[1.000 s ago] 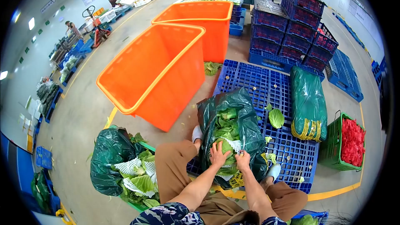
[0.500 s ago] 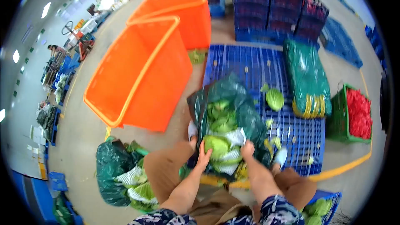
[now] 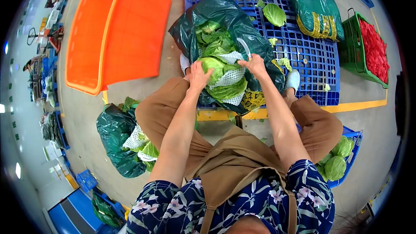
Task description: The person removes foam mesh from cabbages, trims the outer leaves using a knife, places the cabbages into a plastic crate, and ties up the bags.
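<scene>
Between my knees an opened dark green plastic bag holds several green cabbages, some wrapped in white foam netting. My left hand grips the left side of a cabbage, its thumb and fingers against the leaves. On the other side, my right hand is closed around a knife whose curved blade points up and away from me. Its thumb is at the edge of the netting; whether it also pinches the netting I cannot tell. The knife's handle is mostly hidden in the fist.
A blue pallet lies ahead, bearing a loose leaf and a full green bag. Orange bins stand left, a green crate of red pieces right. Beside my legs are another cabbage bag and a blue crate of cabbages.
The view has tipped downward, so the scene sits higher. The knife blade now shows plainly above my right hand. My left hand remains on the cabbage, now with its back turned more upward.
</scene>
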{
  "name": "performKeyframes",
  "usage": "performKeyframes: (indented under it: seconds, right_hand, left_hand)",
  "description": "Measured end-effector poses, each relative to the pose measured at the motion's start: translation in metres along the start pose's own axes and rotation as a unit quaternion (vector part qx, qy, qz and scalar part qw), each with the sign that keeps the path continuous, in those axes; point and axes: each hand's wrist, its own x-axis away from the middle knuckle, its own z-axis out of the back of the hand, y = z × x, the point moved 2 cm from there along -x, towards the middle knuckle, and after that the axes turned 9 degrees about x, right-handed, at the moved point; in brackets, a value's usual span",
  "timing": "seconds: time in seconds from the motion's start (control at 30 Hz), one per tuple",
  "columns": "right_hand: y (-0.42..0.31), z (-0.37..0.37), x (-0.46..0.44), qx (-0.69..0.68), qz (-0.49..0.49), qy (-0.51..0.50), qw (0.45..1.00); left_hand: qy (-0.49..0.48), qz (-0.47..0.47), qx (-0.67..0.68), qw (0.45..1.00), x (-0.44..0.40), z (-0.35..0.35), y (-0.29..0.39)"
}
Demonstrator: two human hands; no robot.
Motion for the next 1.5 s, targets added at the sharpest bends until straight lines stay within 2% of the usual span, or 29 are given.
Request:
performKeyframes:
  seconds: [0.03, 0.07, 0.1, 0.13, 0.17, 0.23, 0.3, 0.33, 0.4, 0.43, 0.47, 0.5, 0.57, 0.6, 0.63, 0.67, 0.7, 0.77, 0.8, 0.83, 0.9, 0.93, 1.03, 1.13, 1.23, 1.37, 1.4, 1.5]
  right_hand:
    - [-0.013, 0.005, 0.012, -0.057, 0.011, 0.019, 0.998]
    - [-0.029, 0.007, 0.024, -0.112, 0.022, 0.038, 0.993]
    - [-0.047, 0.008, 0.038, -0.166, 0.034, 0.056, 0.984]
    - [-0.069, 0.005, 0.057, -0.300, -0.030, -0.009, 0.953]
    - [-0.084, -0.004, 0.070, -0.354, -0.003, -0.028, 0.935]
    - [-0.095, -0.048, 0.075, -0.529, -0.026, -0.067, 0.846]
    - [-0.074, -0.101, 0.060, -0.545, -0.040, 0.031, 0.837]
    - [-0.060, -0.116, 0.056, -0.499, -0.046, 0.076, 0.862]
    - [-0.021, -0.127, 0.055, -0.398, -0.061, 0.164, 0.900]
    - [-0.006, -0.123, 0.061, -0.363, -0.119, 0.082, 0.921]
    - [0.033, -0.145, 0.051, -0.241, -0.031, 0.122, 0.962]
    - [0.048, -0.138, 0.051, -0.251, -0.022, 0.094, 0.963]
    - [0.070, -0.136, 0.034, -0.174, 0.014, 0.121, 0.977]
    - [0.081, -0.135, 0.022, -0.165, 0.003, 0.116, 0.979]
    - [0.078, -0.129, 0.011, -0.158, -0.007, 0.112, 0.981]
    - [0.076, -0.123, 0.002, -0.173, -0.034, 0.092, 0.980]
    - [0.076, -0.116, -0.009, -0.092, -0.026, 0.092, 0.991]
    - [0.053, -0.092, -0.009, -0.152, -0.010, 0.086, 0.985]
    - [0.050, -0.093, -0.013, -0.185, 0.035, 0.113, 0.976]
    - [0.025, -0.072, 0.005, -0.279, 0.016, 0.073, 0.957]
    - [-0.009, -0.048, 0.034, -0.230, -0.045, 0.084, 0.968]
    - [-0.026, -0.034, 0.049, -0.114, -0.041, 0.083, 0.989]
    - [-0.028, -0.054, 0.067, 0.025, 0.015, 0.050, 0.998]
    - [-0.018, -0.075, 0.074, 0.044, 0.137, 0.148, 0.978]
    - [-0.018, -0.079, 0.075, 0.018, 0.115, 0.047, 0.992]
    - [-0.011, -0.090, 0.073, 0.092, 0.107, 0.007, 0.990]
    - [-0.012, -0.087, 0.072, 0.096, 0.082, -0.013, 0.992]
    - [-0.012, -0.080, 0.062, 0.147, 0.085, -0.029, 0.985]
  left_hand:
    - [-0.039, 0.021, 0.019, 0.999, -0.002, -0.002, 0.009]
    - [-0.032, 0.011, -0.011, 0.999, -0.003, -0.007, 0.011]
    - [-0.074, 0.045, -0.046, 0.995, -0.004, -0.004, 0.028]
    - [-0.117, 0.079, -0.081, 0.987, -0.004, 0.010, 0.058]
    - [-0.160, 0.113, -0.115, 0.974, -0.005, 0.016, 0.075]
    - [-0.136, 0.091, -0.131, 0.978, -0.011, -0.011, 0.041]
    - [-0.095, 0.066, -0.160, 0.980, -0.015, -0.028, 0.021]
    - [-0.069, 0.073, -0.122, 0.987, -0.011, -0.023, 0.032]
    - [-0.089, 0.061, -0.021, 0.994, -0.008, -0.012, 0.023]
    - [-0.099, 0.056, 0.030, 0.993, -0.008, -0.005, 0.016]
    - [-0.081, 0.054, 0.006, 0.995, -0.008, -0.004, 0.001]
    - [-0.081, 0.129, 0.112, 0.982, -0.006, -0.003, -0.006]
    - [-0.071, 0.273, 0.318, 0.905, 0.006, -0.001, -0.014]
    - [-0.077, 0.352, 0.355, 0.863, 0.014, 0.008, 0.001]
    - [-0.078, 0.371, 0.416, 0.827, 0.018, 0.002, -0.006]
    - [-0.058, 0.378, 0.424, 0.821, 0.022, -0.005, -0.010]
    - [-0.039, 0.385, 0.431, 0.815, 0.026, -0.012, -0.008]
    - [-0.028, 0.380, 0.407, 0.830, 0.030, -0.020, -0.008]
    - [-0.022, 0.382, 0.402, 0.832, 0.031, -0.021, -0.002]
    - [-0.015, 0.383, 0.398, 0.833, 0.032, -0.021, 0.002]
    - [-0.003, 0.373, 0.393, 0.840, 0.031, -0.020, 0.011]
    - [0.004, 0.355, 0.393, 0.848, 0.030, -0.018, 0.018]
    - [0.011, 0.334, 0.317, 0.888, 0.026, -0.027, 0.012]
    - [-0.011, 0.347, 0.263, 0.900, 0.022, -0.034, 0.007]
    - [-0.007, 0.346, 0.245, 0.905, 0.019, -0.040, 0.007]
    - [-0.017, 0.378, 0.192, 0.905, 0.012, -0.043, 0.017]
    - [-0.021, 0.368, 0.190, 0.910, 0.011, -0.044, 0.018]
    - [-0.023, 0.333, 0.174, 0.926, 0.010, -0.049, 0.017]
